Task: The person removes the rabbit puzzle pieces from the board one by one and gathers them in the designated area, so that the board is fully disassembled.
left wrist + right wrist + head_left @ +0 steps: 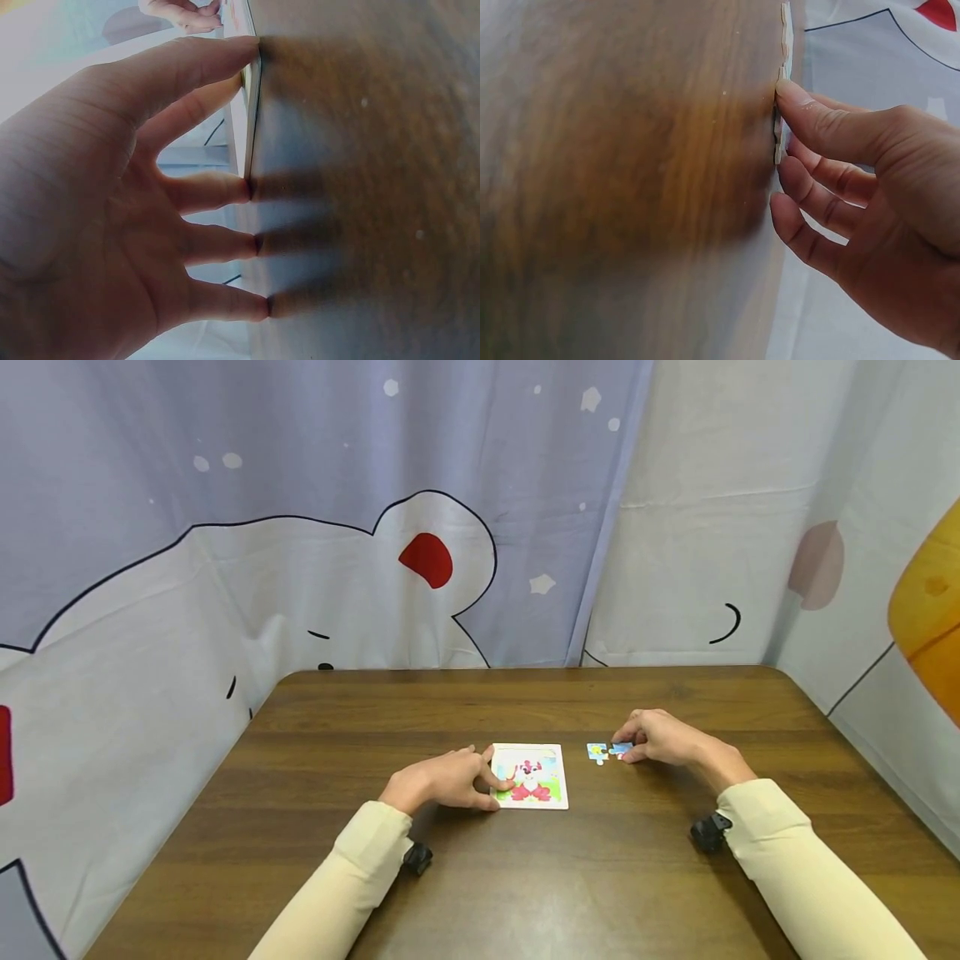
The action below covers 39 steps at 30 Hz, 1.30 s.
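Note:
A square picture puzzle (551, 772) with a white border and a pink cartoon animal lies flat on the table. My left hand (448, 778) rests at its left side with the index finger on the picture. In the left wrist view the thumb touches the puzzle's edge (253, 112), and the other fingers are spread with their tips down. To the right, my right hand (660, 739) holds a small blue jigsaw piece (620, 748) between thumb and fingers at the tabletop. Just left of it is another jigsaw piece (597, 752), blue and yellow; whether the two interlock I cannot tell.
The brown wooden table (480, 877) reaches back to a printed curtain (337, 585) hanging behind its far edge. A black wrist camera (417, 858) sits under the left cuff and another wrist camera (709, 833) under the right one.

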Each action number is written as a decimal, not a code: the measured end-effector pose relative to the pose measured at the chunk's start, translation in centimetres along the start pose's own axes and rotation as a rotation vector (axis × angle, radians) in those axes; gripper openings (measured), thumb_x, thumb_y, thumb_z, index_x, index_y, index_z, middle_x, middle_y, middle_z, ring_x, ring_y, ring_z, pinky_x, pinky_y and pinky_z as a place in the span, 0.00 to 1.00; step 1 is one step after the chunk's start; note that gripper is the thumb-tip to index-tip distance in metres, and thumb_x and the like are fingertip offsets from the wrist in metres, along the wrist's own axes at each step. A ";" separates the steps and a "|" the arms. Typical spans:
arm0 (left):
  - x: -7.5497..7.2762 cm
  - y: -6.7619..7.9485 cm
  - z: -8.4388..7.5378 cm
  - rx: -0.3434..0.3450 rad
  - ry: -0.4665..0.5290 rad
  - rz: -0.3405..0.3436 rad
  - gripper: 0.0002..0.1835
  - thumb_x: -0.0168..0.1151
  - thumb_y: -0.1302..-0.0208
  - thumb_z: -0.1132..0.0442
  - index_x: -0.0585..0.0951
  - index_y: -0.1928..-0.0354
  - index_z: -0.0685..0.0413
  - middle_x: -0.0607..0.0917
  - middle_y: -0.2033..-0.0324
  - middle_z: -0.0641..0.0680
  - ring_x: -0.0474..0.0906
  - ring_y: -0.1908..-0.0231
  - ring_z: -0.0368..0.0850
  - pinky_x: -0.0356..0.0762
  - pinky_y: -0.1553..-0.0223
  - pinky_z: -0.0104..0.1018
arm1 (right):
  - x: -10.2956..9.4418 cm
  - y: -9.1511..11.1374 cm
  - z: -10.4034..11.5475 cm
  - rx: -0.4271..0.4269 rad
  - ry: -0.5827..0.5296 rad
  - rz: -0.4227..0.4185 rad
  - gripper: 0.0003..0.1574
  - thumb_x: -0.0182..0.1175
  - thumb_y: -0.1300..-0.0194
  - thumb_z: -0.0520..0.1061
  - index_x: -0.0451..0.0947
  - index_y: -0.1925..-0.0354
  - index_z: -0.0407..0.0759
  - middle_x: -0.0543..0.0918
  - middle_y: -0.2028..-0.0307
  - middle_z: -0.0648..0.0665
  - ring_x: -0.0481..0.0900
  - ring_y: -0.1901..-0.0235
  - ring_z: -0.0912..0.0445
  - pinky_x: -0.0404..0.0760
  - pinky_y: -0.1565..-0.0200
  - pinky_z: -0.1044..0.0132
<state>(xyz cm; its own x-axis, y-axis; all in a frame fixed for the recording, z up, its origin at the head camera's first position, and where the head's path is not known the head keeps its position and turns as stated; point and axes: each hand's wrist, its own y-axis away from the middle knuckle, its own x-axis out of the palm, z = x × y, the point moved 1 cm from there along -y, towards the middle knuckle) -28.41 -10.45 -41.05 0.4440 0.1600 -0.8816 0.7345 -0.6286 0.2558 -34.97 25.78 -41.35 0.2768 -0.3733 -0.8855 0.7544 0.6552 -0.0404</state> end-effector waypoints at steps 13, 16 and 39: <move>0.0 0.0 -0.1 -0.003 0.010 0.002 0.21 0.68 0.34 0.49 0.82 0.39 0.37 0.55 0.26 0.66 0.47 0.28 0.73 0.48 0.29 0.59 | 0.0 0.1 -0.1 0.018 -0.017 0.009 0.13 0.73 0.42 0.40 0.86 0.57 0.38 0.81 0.62 0.47 0.77 0.65 0.57 0.77 0.62 0.64; -0.1 0.0 -0.2 -0.003 0.007 -0.001 0.21 0.68 0.34 0.50 0.83 0.39 0.37 0.55 0.26 0.66 0.47 0.28 0.74 0.49 0.29 0.59 | 0.0 0.1 -0.1 0.015 -0.011 0.004 0.12 0.73 0.41 0.41 0.86 0.58 0.38 0.81 0.63 0.47 0.77 0.65 0.57 0.77 0.62 0.63; 0.1 0.1 -0.1 -0.004 0.012 -0.016 0.22 0.69 0.35 0.50 0.82 0.39 0.37 0.56 0.26 0.66 0.48 0.28 0.73 0.49 0.28 0.58 | 0.1 0.3 0.0 -0.013 0.006 -0.003 0.12 0.72 0.40 0.40 0.86 0.57 0.38 0.79 0.65 0.47 0.77 0.65 0.58 0.78 0.61 0.61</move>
<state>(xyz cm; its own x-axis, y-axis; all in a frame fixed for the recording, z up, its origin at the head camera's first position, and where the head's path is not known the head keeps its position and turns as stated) -28.23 -10.36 -41.10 0.4387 0.1791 -0.8806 0.7434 -0.6228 0.2437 -34.75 25.91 -41.47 0.2705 -0.3715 -0.8882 0.7474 0.6625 -0.0495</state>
